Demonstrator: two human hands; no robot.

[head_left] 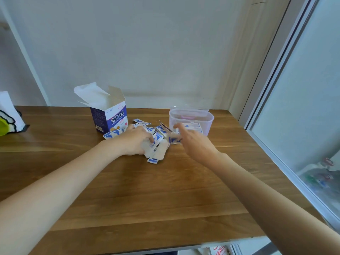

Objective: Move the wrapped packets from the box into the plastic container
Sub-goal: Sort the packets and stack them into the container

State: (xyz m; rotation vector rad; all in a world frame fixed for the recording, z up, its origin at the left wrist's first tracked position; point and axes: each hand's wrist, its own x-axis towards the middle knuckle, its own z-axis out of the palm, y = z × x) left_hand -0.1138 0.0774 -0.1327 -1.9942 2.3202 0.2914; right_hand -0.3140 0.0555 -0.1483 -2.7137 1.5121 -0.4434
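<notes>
A blue-and-white cardboard box (110, 116) stands upright on the wooden table with its top flaps open. Several white-and-blue wrapped packets (156, 144) lie in a loose pile on the table between the box and a clear plastic container (191, 118). A few packets show through the container's wall. My left hand (134, 140) rests on the left part of the pile, fingers curled over some packets. My right hand (195, 142) is blurred, just in front of the container, and pinches a packet (173, 139) at its left side.
The wooden table (147, 190) ends at a front edge near me and a right edge beside a frosted glass sliding door (303, 107). A white and yellow-green object (9, 116) sits at the table's far left. A white wall runs behind the table.
</notes>
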